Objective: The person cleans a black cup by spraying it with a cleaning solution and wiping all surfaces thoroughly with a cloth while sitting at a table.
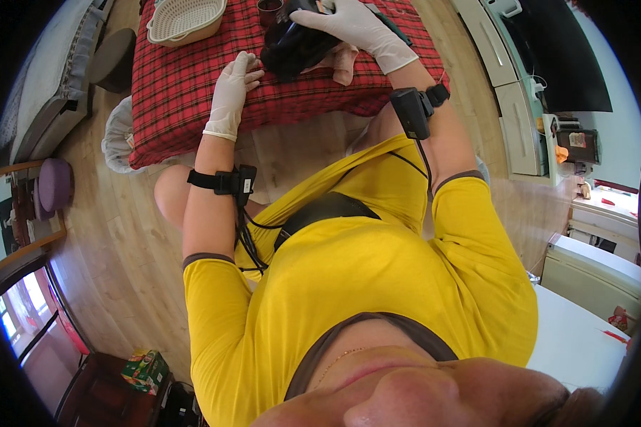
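Note:
My right hand (352, 30), in a white glove, grips a glossy black object (292, 50) at the top of the view; I cannot make out exactly what it is. A pink cloth (342, 64) lies beneath it, and something dark green is partly hidden behind that hand. My left hand (235, 89), also gloved, is just left of the black object, with loosely bent fingers apart and nothing visible in them. Both are over a table with a red checked cloth (178, 92). A small dark container (269, 10) stands behind the black object.
A white woven basket (185, 21) sits on the table's back left. Left of the table are a round dark stool (114, 57) and a lined bin (114, 135). A cabinet (513, 121) stands right, a purple stool (54, 183) far left. My yellow shirt and wrist-strapped devices fill the lower middle.

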The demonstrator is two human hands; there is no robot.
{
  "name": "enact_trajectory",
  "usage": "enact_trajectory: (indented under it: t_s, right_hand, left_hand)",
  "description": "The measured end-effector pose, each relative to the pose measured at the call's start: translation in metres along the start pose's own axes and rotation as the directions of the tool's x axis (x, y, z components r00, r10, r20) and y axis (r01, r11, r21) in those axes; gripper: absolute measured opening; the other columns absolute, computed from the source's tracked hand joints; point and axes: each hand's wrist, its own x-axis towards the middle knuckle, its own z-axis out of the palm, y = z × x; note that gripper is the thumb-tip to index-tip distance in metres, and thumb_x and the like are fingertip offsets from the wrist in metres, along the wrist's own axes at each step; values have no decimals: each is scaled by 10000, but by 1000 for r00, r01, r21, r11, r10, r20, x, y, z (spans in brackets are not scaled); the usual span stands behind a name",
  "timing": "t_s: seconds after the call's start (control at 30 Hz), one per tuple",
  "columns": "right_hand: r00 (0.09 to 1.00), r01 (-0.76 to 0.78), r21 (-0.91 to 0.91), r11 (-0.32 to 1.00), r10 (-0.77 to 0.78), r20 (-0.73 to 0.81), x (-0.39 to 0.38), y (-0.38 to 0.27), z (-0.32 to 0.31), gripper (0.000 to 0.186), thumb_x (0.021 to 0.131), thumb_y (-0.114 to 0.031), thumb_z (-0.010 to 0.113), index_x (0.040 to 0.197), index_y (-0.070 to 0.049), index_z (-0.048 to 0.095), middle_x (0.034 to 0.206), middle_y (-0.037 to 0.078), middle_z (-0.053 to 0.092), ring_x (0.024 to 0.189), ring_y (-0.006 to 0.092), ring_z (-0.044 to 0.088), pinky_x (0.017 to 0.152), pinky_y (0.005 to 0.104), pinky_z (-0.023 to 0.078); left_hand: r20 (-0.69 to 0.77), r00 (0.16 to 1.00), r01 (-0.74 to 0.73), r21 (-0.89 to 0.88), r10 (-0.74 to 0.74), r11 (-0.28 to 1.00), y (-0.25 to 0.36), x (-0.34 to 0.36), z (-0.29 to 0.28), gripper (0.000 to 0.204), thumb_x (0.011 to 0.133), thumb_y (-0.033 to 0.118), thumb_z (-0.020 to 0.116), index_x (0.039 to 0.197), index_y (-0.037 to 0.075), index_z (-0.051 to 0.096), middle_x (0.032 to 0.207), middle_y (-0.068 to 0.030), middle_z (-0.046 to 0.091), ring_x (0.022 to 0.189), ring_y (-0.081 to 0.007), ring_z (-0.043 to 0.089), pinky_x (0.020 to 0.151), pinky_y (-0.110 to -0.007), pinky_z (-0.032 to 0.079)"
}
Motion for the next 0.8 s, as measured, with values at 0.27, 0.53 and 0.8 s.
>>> enact_trajectory:
  t_s: [0.27,0.53,0.8]
  right_hand:
    - [986,-32,421,907,98,-137,-8,39,5,893,910,-377,726,1533,70,268,1561,213,375,1445,288,361,1171,344,286]
    - [984,124,595,794,-23,-175,-14,58,31,655,981,-209,634,1528,2,342,1495,120,449,1370,217,422,1148,329,305]
    - [994,-74,914,399,105,35,-20,45,53,340,1021,-329,572,1200,-49,647,1097,46,685,1031,154,643,887,291,532]
  left_hand:
    - [117,991,107,-323,-72,940,6,-3,24,812,978,685,431,1377,-15,533,1305,-140,622,1190,-253,589,1060,-360,424]
    - [-48,977,-214,-198,208,957,17,-12,19,782,959,685,476,1317,0,598,1294,-81,633,1186,-156,562,1075,-331,392]
    - [-115,969,-239,-205,219,949,35,-35,10,780,938,659,548,1265,-46,611,1202,-82,668,1087,-145,607,1022,-283,438]
